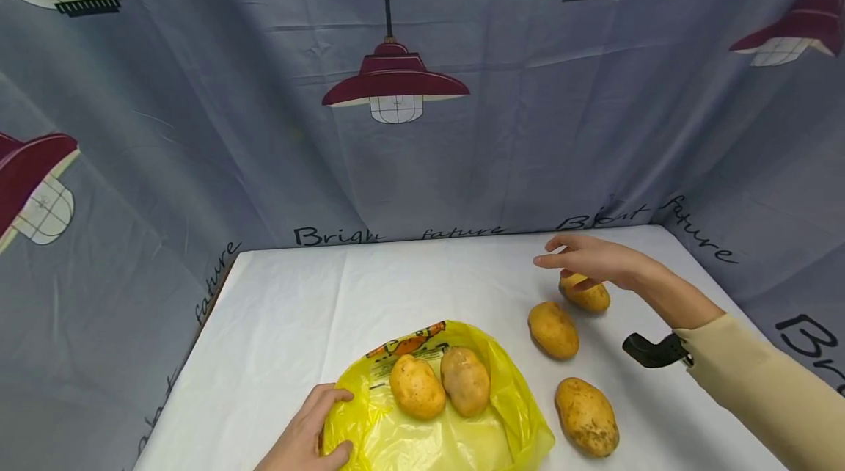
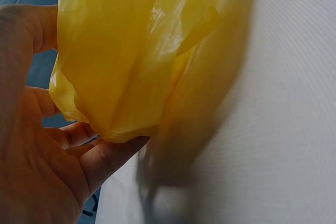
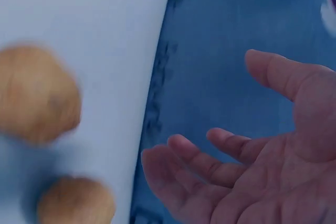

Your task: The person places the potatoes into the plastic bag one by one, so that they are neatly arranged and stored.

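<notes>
My left hand [image 1: 305,431] holds the left rim of a yellow plastic bag [image 1: 432,450], which lies with its mouth spread wide. In the left wrist view the bag [image 2: 121,72] hangs between that hand's thumb and fingers. Inside the bag, a potato [image 1: 417,387] lies beside another potato [image 1: 465,381]. My right hand [image 1: 590,260] is over the farthest loose potato [image 1: 590,298] and partly covers it in the head view. Its fingers [image 3: 205,166] are spread and relaxed around nothing in the right wrist view.
Right of the bag, a middle potato [image 1: 553,330] and a nearer potato [image 1: 587,417] lie on the white-covered table [image 1: 284,317]. A grey curtain [image 1: 264,126] printed with lamps hangs behind and along the sides. A black device [image 1: 653,351] sticks out at the right cuff.
</notes>
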A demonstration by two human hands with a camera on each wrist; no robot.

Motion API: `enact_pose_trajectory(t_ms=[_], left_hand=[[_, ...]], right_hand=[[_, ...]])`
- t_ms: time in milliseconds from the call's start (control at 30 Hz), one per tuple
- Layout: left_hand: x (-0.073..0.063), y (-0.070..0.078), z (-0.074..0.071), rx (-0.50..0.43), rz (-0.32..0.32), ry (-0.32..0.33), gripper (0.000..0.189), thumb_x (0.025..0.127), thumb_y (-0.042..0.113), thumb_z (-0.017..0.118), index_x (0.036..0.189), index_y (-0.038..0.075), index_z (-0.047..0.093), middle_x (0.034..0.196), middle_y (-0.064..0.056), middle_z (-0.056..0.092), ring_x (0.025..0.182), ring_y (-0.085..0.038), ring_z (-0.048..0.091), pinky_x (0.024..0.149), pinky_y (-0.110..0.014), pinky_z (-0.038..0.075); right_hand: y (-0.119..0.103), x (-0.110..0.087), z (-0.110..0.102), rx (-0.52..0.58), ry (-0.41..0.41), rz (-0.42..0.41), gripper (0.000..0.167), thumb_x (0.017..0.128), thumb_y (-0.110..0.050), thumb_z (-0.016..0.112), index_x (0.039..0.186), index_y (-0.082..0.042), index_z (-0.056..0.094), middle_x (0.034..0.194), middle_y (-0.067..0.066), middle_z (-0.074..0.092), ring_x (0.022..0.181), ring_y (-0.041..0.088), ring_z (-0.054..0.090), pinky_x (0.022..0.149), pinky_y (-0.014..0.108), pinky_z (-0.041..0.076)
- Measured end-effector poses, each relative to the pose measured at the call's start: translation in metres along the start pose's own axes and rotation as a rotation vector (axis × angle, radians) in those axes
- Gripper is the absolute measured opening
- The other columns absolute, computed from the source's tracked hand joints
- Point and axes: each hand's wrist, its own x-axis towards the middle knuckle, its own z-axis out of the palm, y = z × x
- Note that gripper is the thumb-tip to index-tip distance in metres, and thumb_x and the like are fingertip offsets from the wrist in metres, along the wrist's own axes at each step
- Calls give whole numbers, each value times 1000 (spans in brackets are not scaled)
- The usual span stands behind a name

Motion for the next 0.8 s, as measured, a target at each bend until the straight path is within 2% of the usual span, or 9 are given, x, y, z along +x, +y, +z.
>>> enact_pose_trajectory(t_ms=[233,333,433,667,800], left_hand=[[1,0,2,2,-16,-5,42,88,23,72,126,15,56,126,-1,46,110,-19,52,89,-32,49],[1,1,3,9,-14,-2,42,88,23,72,126,15,56,125,-1,46,109,-18,52,88,-32,49],[1,1,3,10,-10,-2,41,89,23,71,126,16,55,126,-1,46,109,-17,52,88,-32,49],[-1,1,2,20,15,15,42,88,20,72,127,16,55,127,1,46,109,-15,52,89,-31,48],[-1,0,1,21,21,17,42,88,20,72,126,16,55,126,1,46,109,-15,52,88,-31,49]], right_hand=[[48,6,-34,-20,47,91,84,97,-60,56,140,9,35,140,35,38,129,52,42,94,54,49],[66,7,-45,-11,56,130,89,98,-60,55,144,13,31,141,37,35,129,53,40,93,53,50],[81,8,-54,-5,66,184,99,97,-60,55,148,17,20,141,40,34,128,54,40,93,53,50],[112,14,-64,-25,82,290,108,96,-62,53,148,22,8,144,45,20,128,60,31,91,58,47],[121,18,-61,41,76,332,117,93,-70,50,149,20,0,147,46,8,130,63,24,90,61,47]])
